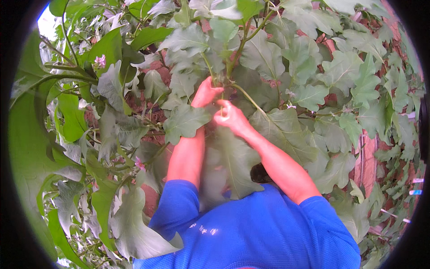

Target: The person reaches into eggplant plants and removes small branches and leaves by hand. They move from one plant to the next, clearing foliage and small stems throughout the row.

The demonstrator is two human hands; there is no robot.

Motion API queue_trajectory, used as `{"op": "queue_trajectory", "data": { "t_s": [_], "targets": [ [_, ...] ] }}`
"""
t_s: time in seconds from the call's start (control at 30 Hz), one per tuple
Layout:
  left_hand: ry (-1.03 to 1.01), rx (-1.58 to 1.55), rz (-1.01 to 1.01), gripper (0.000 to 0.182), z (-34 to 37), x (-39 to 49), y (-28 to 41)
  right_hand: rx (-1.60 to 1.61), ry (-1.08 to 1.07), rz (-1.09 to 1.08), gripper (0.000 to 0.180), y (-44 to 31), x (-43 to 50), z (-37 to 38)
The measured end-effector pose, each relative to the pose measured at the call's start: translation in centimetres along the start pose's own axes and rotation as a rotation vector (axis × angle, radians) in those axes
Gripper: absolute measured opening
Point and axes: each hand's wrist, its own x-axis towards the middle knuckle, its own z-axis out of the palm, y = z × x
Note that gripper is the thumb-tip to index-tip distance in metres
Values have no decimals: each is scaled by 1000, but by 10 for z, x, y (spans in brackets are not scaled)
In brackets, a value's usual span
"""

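Note:
My left hand [205, 93] is raised among eggplant leaves, with its fingertips closed at a thin green stalk beside the branching eggplant stem [238, 55]. Just below and to the right, my right hand [232, 117] pinches a leaf stalk [222, 109] between thumb and curled finger. From that stalk a large eggplant leaf [237, 158] hangs down between my forearms. Another lobed leaf [186, 122] lies across my left wrist and hides part of it. The exact contact of my left fingertips is partly hidden by foliage.
Dense eggplant foliage surrounds both arms. Large leaves [27, 144] stand close to the camera at left. Pink-purple flowers [100, 61] show among the stems. Reddish soil [368, 161] shows between plants at right. A broad leaf [285, 134] spreads beside my right forearm.

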Motion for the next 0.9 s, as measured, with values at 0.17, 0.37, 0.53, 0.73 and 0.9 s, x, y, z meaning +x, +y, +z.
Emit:
{"op": "queue_trajectory", "data": {
  "t_s": [0.17, 0.37, 0.53, 0.73, 0.9],
  "targets": [
    [71, 61, 55, 22, -12, -9, 6, -403, 46, -90, 64, 8, -8, 26],
    [111, 271, -25, 27, -22, -7, 3, -514, 69, -225, 62, 17, 0, 47],
    [288, 586, 187, 26, -18, -6, -8, -544, 30, -183, 59, 12, -2, 52],
    [504, 686, 161, 24, 0, -18, -10, -468, -13, -173, 39, 5, -5, 42],
    [554, 692, 172, 28, 7, -25, -11, -572, -13, -189, 54, 8, -8, 38]
  ]
}}
